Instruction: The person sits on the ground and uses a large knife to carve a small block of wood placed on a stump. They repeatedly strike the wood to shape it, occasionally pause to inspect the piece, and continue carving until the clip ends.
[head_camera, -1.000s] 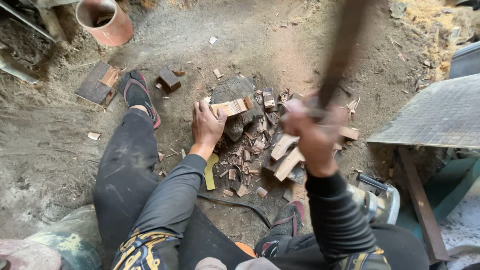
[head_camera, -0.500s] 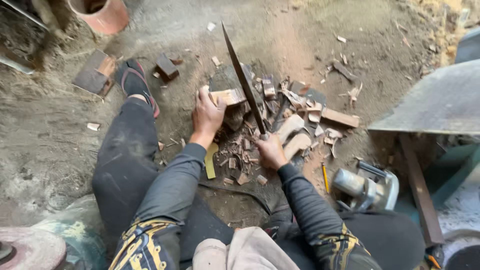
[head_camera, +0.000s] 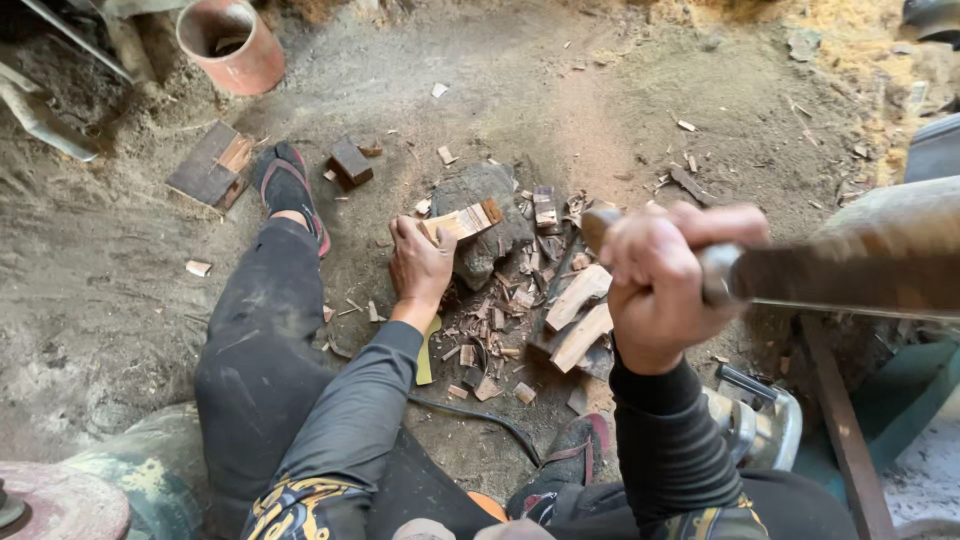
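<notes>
My left hand (head_camera: 420, 262) grips a small pale block of wood (head_camera: 462, 220) and holds it on top of a dark stone (head_camera: 490, 232) on the dirt ground. My right hand (head_camera: 665, 282) is raised close to the camera, fist closed on the handle of a long dark blade (head_camera: 850, 280) that points off to the right. Wood chips and offcuts (head_camera: 575, 315) lie scattered around the stone, between my legs.
An orange-red pot (head_camera: 232, 42) stands at the top left. A flat wooden block (head_camera: 212, 166) and a small dark block (head_camera: 350, 162) lie near my left foot (head_camera: 290, 190). A power tool (head_camera: 760, 425) sits by my right knee, beside a bench leg (head_camera: 845, 430).
The blade was down on the wood at the stone half a second ago. My right hand has since swung it up and to the right. The left hand stays on the block.
</notes>
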